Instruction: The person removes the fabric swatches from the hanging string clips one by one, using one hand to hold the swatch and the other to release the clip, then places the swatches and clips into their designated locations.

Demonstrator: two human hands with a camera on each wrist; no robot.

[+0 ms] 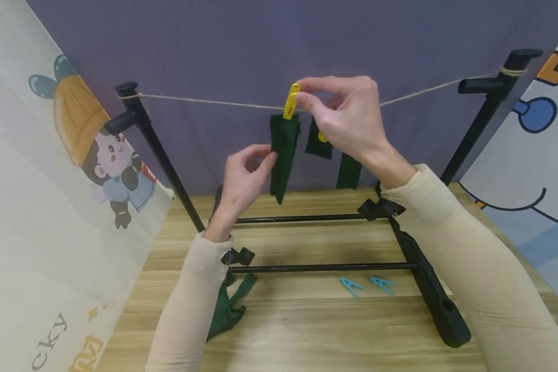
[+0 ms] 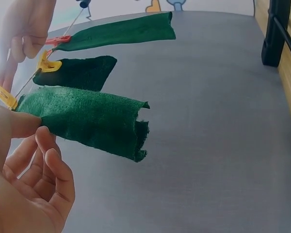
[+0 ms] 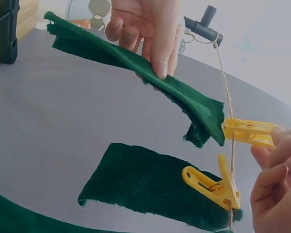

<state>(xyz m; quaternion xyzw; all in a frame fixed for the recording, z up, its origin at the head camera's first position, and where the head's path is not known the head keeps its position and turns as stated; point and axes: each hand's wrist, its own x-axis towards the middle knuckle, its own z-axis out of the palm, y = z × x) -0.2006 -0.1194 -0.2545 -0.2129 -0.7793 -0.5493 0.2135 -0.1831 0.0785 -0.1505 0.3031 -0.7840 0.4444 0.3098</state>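
My right hand (image 1: 353,111) pinches a yellow clothespin (image 1: 291,101) at the twine line (image 1: 209,102), thumb against fingers. The clothespin's tip sits at the top edge of a dark green cloth strip (image 1: 284,155), which hangs down. Lower on that strip, my left hand (image 1: 247,178) pinches its left edge between thumb and fingers. Further along the line hangs a second green piece (image 2: 82,74), held by another yellow clothespin (image 3: 211,187). Beyond it a longer green strip (image 2: 126,33) hangs from a red clothespin (image 2: 58,40). In the head view my right hand partly hides these two.
Black posts (image 1: 155,139) of a frame carry the line, with crossbars (image 1: 307,268) low over the wooden table (image 1: 307,330). Two blue clothespins (image 1: 351,287) lie by the front crossbar. A crumpled green cloth (image 1: 224,314) lies beside my left forearm. A grey-purple panel (image 1: 214,46) stands behind.
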